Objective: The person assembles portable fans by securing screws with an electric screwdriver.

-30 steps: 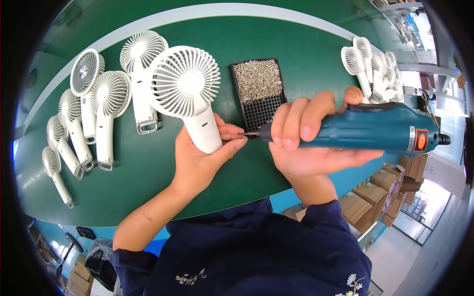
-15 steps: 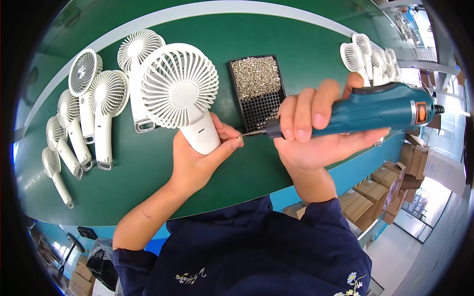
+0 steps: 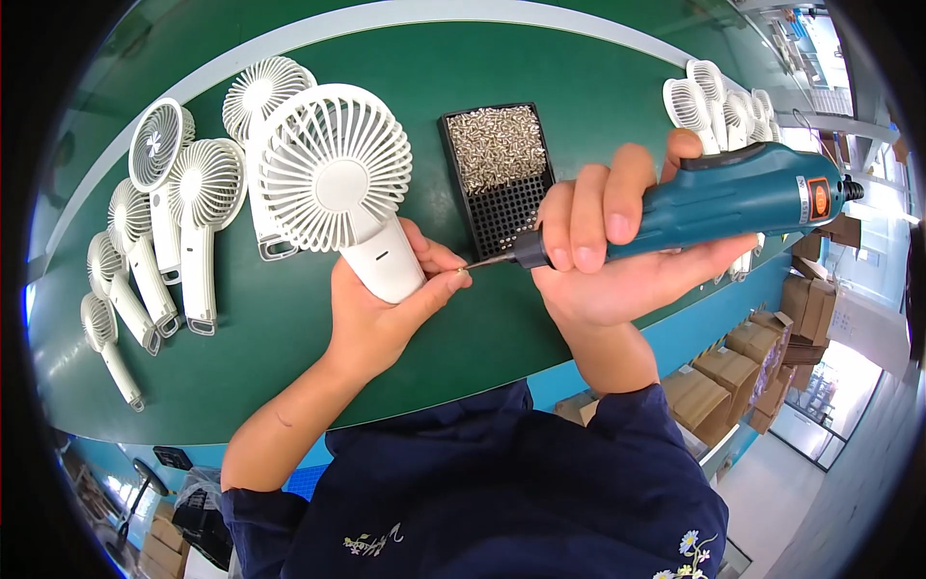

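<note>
Some of the left grip (image 3: 381, 318) hides behind its clasped fan (image 3: 342, 188); right grip (image 3: 598, 289) clutches a screwdriver (image 3: 719, 207).

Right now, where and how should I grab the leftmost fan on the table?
Likely by the slim handle of the leftmost fan, from the near side: it points toward you, apart from the neighbouring fan, while the head is wider and slatted.

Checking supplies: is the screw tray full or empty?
Partly full: screws cover the far part of the tray; nearer holes look mostly bare.
</note>
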Action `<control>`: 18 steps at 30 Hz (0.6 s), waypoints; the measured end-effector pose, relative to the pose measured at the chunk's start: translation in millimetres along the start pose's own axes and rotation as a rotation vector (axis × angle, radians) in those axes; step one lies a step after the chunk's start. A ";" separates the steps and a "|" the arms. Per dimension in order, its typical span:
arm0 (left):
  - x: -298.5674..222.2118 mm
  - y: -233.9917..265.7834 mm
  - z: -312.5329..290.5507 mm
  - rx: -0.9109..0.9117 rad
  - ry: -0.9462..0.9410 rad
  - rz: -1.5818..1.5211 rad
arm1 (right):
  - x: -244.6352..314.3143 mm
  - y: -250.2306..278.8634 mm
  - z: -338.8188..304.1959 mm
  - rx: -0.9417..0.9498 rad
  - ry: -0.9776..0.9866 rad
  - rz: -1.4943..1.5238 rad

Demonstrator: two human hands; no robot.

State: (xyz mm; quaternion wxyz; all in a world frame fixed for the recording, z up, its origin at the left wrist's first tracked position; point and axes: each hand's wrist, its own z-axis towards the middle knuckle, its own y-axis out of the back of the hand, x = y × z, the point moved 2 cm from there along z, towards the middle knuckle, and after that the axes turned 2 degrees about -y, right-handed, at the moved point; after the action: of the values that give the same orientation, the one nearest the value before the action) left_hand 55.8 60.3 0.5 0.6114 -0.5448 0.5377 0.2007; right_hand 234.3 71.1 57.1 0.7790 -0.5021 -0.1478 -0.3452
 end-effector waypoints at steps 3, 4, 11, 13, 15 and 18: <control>0.7 0.1 0.6 0.010 -0.009 0.006 | 1.6 -0.4 1.1 -0.056 0.012 -0.006; 0.8 -0.3 1.0 0.017 -0.018 0.018 | 2.4 -0.1 1.4 -0.074 0.017 0.004; 0.9 -1.4 0.0 0.003 -0.013 0.008 | -0.2 3.1 2.8 0.003 -0.022 -0.023; 1.0 -1.8 -0.1 0.014 -0.016 0.016 | -0.5 1.9 3.3 -0.051 -0.051 -0.010; 1.2 -1.6 -0.4 0.027 0.003 0.022 | -2.3 2.8 2.2 -0.078 -0.040 0.005; 4.1 -0.3 1.8 0.071 -0.015 -0.016 | -1.7 5.6 1.3 -0.078 -0.022 0.009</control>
State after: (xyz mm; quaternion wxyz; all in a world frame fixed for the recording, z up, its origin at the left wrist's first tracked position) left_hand 58.3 60.4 -3.2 0.6357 -0.5256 0.5356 0.1808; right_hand 237.0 74.5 52.9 0.7586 -0.5367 -0.1406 -0.3415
